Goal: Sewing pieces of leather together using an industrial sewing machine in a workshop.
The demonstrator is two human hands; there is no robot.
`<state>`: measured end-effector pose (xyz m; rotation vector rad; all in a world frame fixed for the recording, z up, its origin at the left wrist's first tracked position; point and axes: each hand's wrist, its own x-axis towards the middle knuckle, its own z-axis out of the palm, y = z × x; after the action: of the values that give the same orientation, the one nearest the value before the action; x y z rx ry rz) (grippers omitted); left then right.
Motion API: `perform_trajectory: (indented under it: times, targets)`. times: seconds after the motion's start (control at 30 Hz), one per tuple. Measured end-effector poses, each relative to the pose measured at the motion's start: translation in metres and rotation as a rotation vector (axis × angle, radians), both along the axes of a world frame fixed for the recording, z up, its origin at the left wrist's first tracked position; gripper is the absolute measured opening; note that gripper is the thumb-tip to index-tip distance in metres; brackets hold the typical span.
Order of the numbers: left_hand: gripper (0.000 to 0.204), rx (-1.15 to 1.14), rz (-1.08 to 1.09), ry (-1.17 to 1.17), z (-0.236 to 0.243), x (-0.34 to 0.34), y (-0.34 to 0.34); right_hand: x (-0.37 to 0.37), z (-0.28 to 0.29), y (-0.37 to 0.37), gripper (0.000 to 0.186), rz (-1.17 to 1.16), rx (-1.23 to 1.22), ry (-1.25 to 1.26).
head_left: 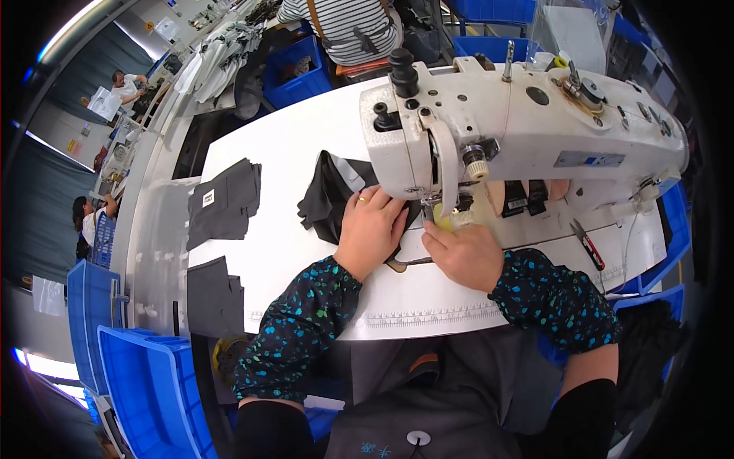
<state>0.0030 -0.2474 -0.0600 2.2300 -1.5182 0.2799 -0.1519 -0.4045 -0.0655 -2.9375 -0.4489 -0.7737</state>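
A white sewing machine (527, 115) stands on the white table, its presser foot (428, 205) low over the work. My left hand (371, 233) lies with stretched fingers on a bunched black fabric piece (325, 200), just left of the needle. A grey patch shows on that fabric. Close to the presser foot, my right hand (468, 256) has curled fingers, thumb and forefinger together at the edge of the work. What sits between them is hidden. Part of the fabric lies under the machine head, out of sight.
Two stacks of dark grey cut pieces (225, 200) (216, 298) lie at left. Red-handled thread snips (589, 246) and black labels (524, 200) are at right. Blue bins (145, 375) flank the table. Beyond it sits a person in a striped top (348, 30).
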Motion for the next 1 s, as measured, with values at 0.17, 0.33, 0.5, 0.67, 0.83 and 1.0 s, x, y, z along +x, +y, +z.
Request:
perform_trajectory:
  times: [0.17, 0.33, 0.5, 0.67, 0.83, 1.0]
  targets:
    - [0.039, -0.031, 0.012, 0.049, 0.015, -0.050, 0.044, -0.011, 0.005, 0.004, 0.016, 0.039, 0.084, -0.006]
    - [0.037, -0.457, 0.270, 0.030, 0.043, -0.077, 0.124, -0.028, 0.019, 0.029, 0.023, -0.032, 0.487, -0.065]
    - [0.037, -0.381, 0.259, 0.415, 0.039, -0.040, 0.164, -0.014, 0.022, 0.074, 0.027, 0.049, 0.585, -0.062]
    - [0.015, -0.402, 0.232, 0.269, 0.009, -0.039, 0.139, -0.010, 0.010, 0.097, 0.023, -0.089, 0.473, 0.082]
    - [0.022, -1.223, 0.367, 1.117, 0.012, -0.040, 0.159, -0.066, 0.011, 0.064, 0.021, -0.282, 1.099, 0.076]
    - [0.024, -0.714, 0.424, 0.856, -0.015, -0.053, 0.132, -0.121, 0.023, 0.051, 0.017, -0.437, 0.789, -0.028]
